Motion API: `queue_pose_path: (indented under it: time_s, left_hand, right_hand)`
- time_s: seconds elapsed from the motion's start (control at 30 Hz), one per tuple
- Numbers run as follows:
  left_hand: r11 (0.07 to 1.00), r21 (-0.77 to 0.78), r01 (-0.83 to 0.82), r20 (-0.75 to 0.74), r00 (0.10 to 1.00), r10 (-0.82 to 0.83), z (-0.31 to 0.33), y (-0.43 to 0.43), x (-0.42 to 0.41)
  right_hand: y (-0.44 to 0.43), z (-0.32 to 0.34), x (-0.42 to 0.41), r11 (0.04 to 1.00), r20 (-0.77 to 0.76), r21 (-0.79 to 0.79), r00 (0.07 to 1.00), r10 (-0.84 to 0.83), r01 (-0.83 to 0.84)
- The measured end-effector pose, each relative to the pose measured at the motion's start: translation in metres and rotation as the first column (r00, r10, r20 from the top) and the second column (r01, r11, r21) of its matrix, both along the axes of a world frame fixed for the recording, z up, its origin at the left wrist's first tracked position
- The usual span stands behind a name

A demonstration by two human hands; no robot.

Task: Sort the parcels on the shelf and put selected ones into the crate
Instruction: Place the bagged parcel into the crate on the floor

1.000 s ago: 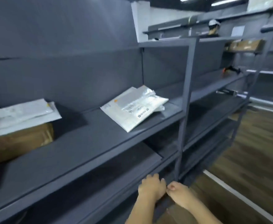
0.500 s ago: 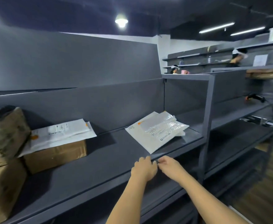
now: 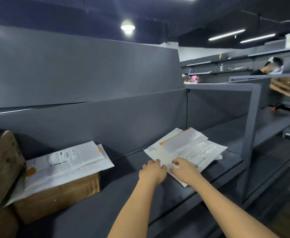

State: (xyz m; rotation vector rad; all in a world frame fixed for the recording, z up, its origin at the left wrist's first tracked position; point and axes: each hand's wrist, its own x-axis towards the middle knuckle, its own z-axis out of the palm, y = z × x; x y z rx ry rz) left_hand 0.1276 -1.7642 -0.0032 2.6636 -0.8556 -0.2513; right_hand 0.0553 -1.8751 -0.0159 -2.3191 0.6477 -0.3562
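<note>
white parcel stack (image 3: 192, 148): left hand (image 3: 152, 171) and right hand (image 3: 183, 170) fingers (image 3: 175, 163) curled, pinching its edge.

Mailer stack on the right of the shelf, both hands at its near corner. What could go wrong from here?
1. The mailer stack is loosely fanned, with glossy sleeves on top. Lifting it by the corner where the left hand and right hand meet could let the upper ones slide off.
2. That corner lies close to the front edge of the shelf. A pull toward the person may drop a mailer over it.
</note>
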Motion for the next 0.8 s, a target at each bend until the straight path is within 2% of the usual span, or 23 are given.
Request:
queue_pose_path:
  time_s: [0.17, 0.4, 0.8]
  left_hand:
    - [1.0, 0.017, 0.007, -0.019, 1.0, -0.007, -0.013, 0.007, 0.026]
    - [1.0, -0.01, -0.008, -0.022, 1.0, 0.008, -0.01, 0.009, 0.061]
    - [0.997, -0.012, -0.076, -0.003, 0.997, 0.076, -0.001, 0.004, 0.113]
  right_hand:
    - [0.001, -0.013, 0.03, 0.998, -0.067, -0.044, 0.997, -0.039, 0.037]
    - [-0.002, -0.011, 0.076, 0.968, -0.099, -0.234, 0.989, -0.112, 0.087]
    - [-0.048, -0.009, 0.122, 0.842, -0.251, -0.536, 0.941, -0.228, 0.061]
